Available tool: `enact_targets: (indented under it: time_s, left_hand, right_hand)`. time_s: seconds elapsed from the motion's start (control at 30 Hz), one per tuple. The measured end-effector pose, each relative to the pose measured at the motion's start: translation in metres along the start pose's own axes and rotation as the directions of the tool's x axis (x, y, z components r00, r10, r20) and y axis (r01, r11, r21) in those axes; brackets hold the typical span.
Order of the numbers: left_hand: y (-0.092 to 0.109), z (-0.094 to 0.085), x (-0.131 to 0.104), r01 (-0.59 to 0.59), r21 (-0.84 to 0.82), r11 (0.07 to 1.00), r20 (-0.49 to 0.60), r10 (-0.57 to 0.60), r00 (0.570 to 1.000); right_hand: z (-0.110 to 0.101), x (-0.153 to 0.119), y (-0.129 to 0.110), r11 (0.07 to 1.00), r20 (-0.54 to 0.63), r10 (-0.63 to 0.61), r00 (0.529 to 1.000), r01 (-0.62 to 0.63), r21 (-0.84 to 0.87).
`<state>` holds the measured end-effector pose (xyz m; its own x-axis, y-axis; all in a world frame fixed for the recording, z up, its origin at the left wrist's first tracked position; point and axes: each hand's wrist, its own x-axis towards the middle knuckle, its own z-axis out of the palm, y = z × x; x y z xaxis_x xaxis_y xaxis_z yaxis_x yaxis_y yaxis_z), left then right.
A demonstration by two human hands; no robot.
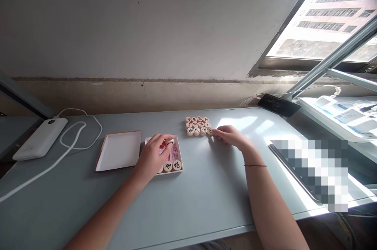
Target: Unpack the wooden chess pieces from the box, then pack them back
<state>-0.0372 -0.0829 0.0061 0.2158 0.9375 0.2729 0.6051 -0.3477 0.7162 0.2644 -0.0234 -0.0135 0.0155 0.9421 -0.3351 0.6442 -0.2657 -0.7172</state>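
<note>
My left hand (151, 153) is over a shallow open box (180, 151), its thumb and fingers pinching a Chinese chess piece (170, 141). Inside the box, black-marked pieces (177, 165) lie along the near edge above a pink printed sheet; my hand covers its left part. To the right, rows of stacked chess pieces (194, 125) stand together on the table, red characters in the back rows and black in front. The fingertips of my right hand (231, 136) are closed on a black-marked piece (210, 131) at the front right corner of this group.
A box lid (120, 149) lies inside up, left of the box. Farther left are a white power bank (41, 140) and a looping white cable (76, 136). A black phone (278, 104) is at the back right, with a dark-edged flat item (294, 173), partly blurred, nearer.
</note>
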Motion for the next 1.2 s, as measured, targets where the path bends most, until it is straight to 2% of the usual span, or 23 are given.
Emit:
enact_targets:
  time_s: [0.23, 0.37, 0.47, 0.53, 0.57, 0.67, 0.73, 0.77, 0.83, 0.9, 1.0, 1.07, 1.13, 1.2]
  left_hand:
    - [0.000, 0.001, 0.001, -0.002, 0.010, 1.000, 0.010, 0.002, 1.000]
    - [-0.004, 0.003, 0.000, -0.015, 0.020, 1.000, 0.015, 0.015, 1.000]
    - [-0.005, 0.005, -0.001, -0.017, 0.021, 1.000, 0.030, 0.017, 0.999]
    - [-0.004, 0.006, -0.002, -0.029, 0.002, 1.000, 0.045, 0.029, 0.999]
    - [-0.003, 0.007, -0.002, -0.040, -0.011, 0.999, 0.053, 0.040, 0.998]
    - [0.001, 0.009, -0.005, -0.073, -0.041, 0.997, 0.083, 0.076, 0.994]
    - [0.003, 0.010, -0.006, -0.089, -0.041, 0.995, 0.101, 0.093, 0.990]
    - [0.003, 0.010, -0.006, -0.095, -0.038, 0.995, 0.109, 0.099, 0.989]
    - [0.003, 0.010, -0.007, -0.103, -0.036, 0.994, 0.118, 0.106, 0.987]
    - [0.002, 0.009, -0.006, -0.101, -0.035, 0.994, 0.123, 0.104, 0.987]
    - [0.000, 0.007, -0.005, -0.087, -0.023, 0.996, 0.128, 0.089, 0.988]
    - [0.001, 0.006, -0.004, -0.082, -0.016, 0.997, 0.139, 0.083, 0.987]
    - [0.001, 0.005, -0.004, -0.076, -0.017, 0.997, 0.156, 0.078, 0.985]
    - [0.002, 0.004, -0.004, -0.067, -0.020, 0.998, 0.173, 0.070, 0.982]
  right_hand:
    - [0.002, 0.000, 0.000, 0.978, -0.057, -0.081, 0.995, 0.069, -0.196]
    - [0.002, -0.002, -0.003, 0.969, -0.074, -0.096, 0.993, 0.076, -0.235]
    - [0.003, -0.010, -0.015, 0.968, -0.096, -0.125, 0.987, 0.100, -0.229]
    - [0.011, -0.020, -0.032, 0.971, -0.031, -0.199, 0.979, 0.193, -0.141]
    - [0.018, -0.025, -0.041, 0.963, 0.048, -0.259, 0.965, 0.261, -0.062]
    - [0.040, -0.042, -0.067, 0.909, 0.284, -0.417, 0.864, 0.392, 0.141]
    - [0.050, -0.048, -0.078, 0.888, 0.345, -0.459, 0.818, 0.419, 0.188]
    - [0.052, -0.050, -0.080, 0.885, 0.354, -0.465, 0.811, 0.420, 0.200]
    - [0.047, -0.049, -0.077, 0.892, 0.338, -0.449, 0.827, 0.394, 0.221]
    - [0.034, -0.044, -0.068, 0.913, 0.272, -0.393, 0.879, 0.336, 0.232]
    - [0.010, -0.032, -0.047, 0.965, 0.049, -0.218, 0.975, 0.207, 0.162]
    - [0.000, -0.021, -0.031, 0.992, -0.075, -0.087, 0.993, 0.093, 0.086]
    - [-0.003, -0.012, -0.018, 0.999, -0.100, -0.001, 0.995, 0.005, 0.044]
    - [0.000, -0.004, -0.008, 0.999, -0.093, 0.034, 0.995, -0.032, 0.026]
